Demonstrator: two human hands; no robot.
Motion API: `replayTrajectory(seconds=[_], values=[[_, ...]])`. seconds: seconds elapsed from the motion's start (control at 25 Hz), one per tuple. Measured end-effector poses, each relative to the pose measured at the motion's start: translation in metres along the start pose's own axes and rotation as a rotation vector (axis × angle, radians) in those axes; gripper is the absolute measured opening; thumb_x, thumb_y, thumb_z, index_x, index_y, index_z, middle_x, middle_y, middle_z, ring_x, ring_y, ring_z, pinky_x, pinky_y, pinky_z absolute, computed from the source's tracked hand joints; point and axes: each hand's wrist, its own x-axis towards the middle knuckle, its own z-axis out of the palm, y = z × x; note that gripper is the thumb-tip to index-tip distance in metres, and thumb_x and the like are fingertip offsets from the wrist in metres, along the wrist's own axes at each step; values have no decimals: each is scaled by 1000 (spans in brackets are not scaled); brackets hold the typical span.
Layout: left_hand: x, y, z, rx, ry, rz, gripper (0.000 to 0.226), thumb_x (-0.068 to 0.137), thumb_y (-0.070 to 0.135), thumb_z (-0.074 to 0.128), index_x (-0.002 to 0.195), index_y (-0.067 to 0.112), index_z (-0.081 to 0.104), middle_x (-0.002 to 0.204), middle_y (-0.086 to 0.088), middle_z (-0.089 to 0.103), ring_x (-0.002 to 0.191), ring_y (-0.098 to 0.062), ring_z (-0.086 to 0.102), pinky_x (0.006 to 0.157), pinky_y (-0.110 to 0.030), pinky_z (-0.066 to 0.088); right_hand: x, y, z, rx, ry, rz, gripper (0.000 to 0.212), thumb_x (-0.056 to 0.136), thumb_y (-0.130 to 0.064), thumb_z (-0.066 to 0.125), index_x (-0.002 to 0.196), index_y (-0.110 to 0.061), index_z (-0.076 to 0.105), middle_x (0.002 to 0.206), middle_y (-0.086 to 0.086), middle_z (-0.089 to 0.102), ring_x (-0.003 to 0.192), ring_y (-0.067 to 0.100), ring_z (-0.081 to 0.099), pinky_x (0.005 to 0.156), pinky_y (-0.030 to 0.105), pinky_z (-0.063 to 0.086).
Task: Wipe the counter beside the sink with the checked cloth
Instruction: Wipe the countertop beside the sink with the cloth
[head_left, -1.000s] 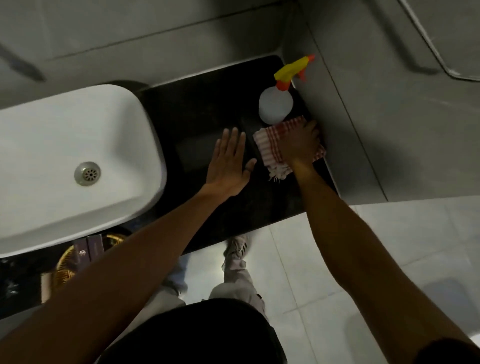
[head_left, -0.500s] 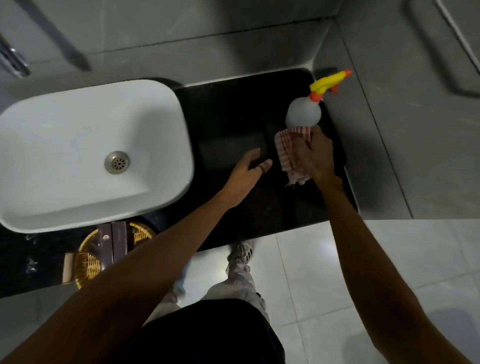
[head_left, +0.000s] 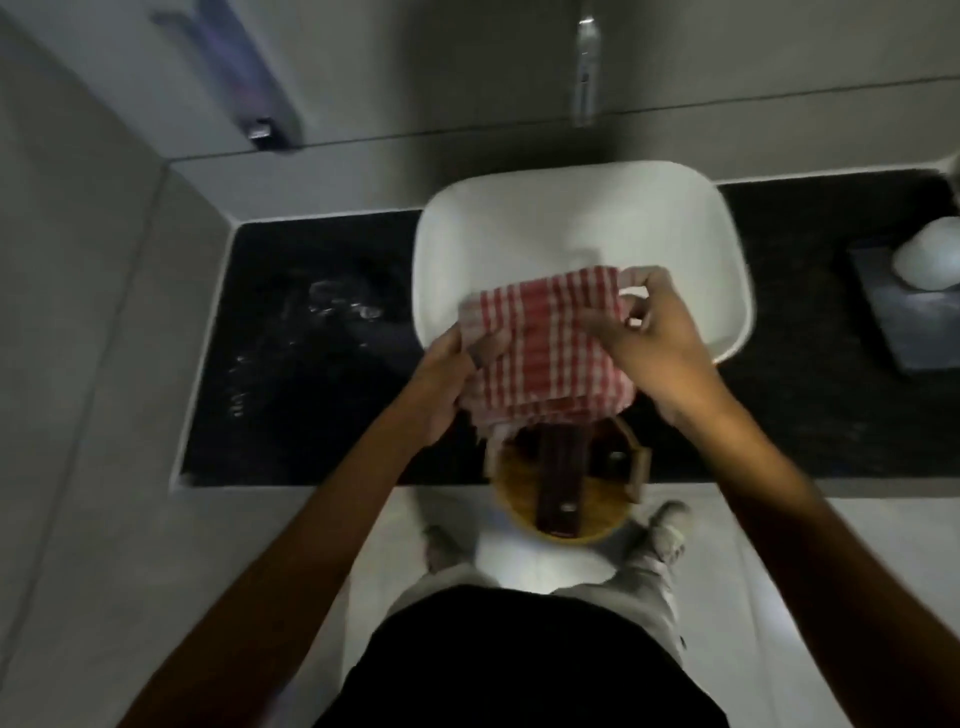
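A red-and-white checked cloth (head_left: 545, 348) is held in the air over the front rim of the white sink (head_left: 571, 228). My left hand (head_left: 444, 384) grips its left edge, and my right hand (head_left: 660, 343) pinches its upper right corner. The cloth is spread between both hands, with its lower part hanging folded. Left of the sink lies the black counter (head_left: 311, 364), with water drops and wet smears on it. The counter continues to the right of the sink.
A tap (head_left: 584, 78) sticks out of the wall above the sink. At the far right stands a white spray bottle (head_left: 930, 257) on a dark tile. A yellow wicker basket (head_left: 561, 499) sits below the counter's front edge. Grey walls close the left side.
My right hand lifted the cloth off the right counter and carried it left over the sink. My left hand left the counter and took hold of the cloth. The view swung left.
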Motion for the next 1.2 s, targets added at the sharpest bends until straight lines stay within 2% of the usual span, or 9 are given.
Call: replayTrajectory(seconds=[0.12,0.28,0.4,0.52,0.64,0.72,0.8,0.92,1.2], values=[[-44,-42,-133,48,178,-88,29,96,19,69,124,22,69,120,-6,76,118,-33,70,95,-46,59,-12,40,128,-190,-125,55,41,89,-25,73,121,-21,48,113,4,71,105,24,71,92,48,59],[-52,-94,-195,305,317,-222,39,96,14,68,134,23,61,116,3,72,107,-21,71,82,-26,58,-17,91,222,-388,-161,336,41,95,-14,63,130,-7,43,115,11,63,108,32,63,88,32,42],[-36,-127,-220,600,406,-156,48,96,5,63,142,16,54,136,-8,63,126,-26,61,99,-34,54,-19,123,256,-611,49,297,65,88,-15,59,145,2,32,132,26,56,121,46,57,103,50,48],[-22,-127,-250,917,534,41,47,101,22,60,146,15,50,147,-11,54,138,-28,50,112,-41,43,-31,143,288,-659,152,183,80,89,-31,58,154,2,24,148,26,44,137,43,45,113,55,44],[8,-126,-284,1386,494,73,62,107,41,38,160,11,25,169,-15,24,159,-34,16,129,-47,14,-28,156,328,-696,163,366,98,96,-54,52,160,2,4,168,28,16,156,43,17,128,55,15],[26,-135,-304,1557,467,66,70,107,52,24,164,12,10,173,-13,6,160,-33,3,131,-50,4,-11,166,353,-777,198,424,111,93,-73,41,160,7,3,169,31,6,158,46,7,129,55,4],[33,-148,-313,1597,450,95,73,107,56,20,164,13,8,173,-13,5,160,-32,4,130,-53,6,10,177,367,-834,271,421,116,90,-81,35,160,7,4,169,31,3,158,47,3,128,58,4],[34,-152,-316,1579,436,134,73,106,56,23,164,13,11,173,-13,9,160,-32,7,130,-54,8,38,182,365,-923,240,381,117,89,-83,34,160,5,2,169,32,-2,157,48,-2,127,61,1],[35,-147,-317,1561,447,128,74,106,57,24,164,13,14,173,-11,11,160,-32,8,130,-54,9,113,170,363,-1182,113,178,118,88,-85,26,159,8,8,166,37,8,155,53,10,125,63,6]])
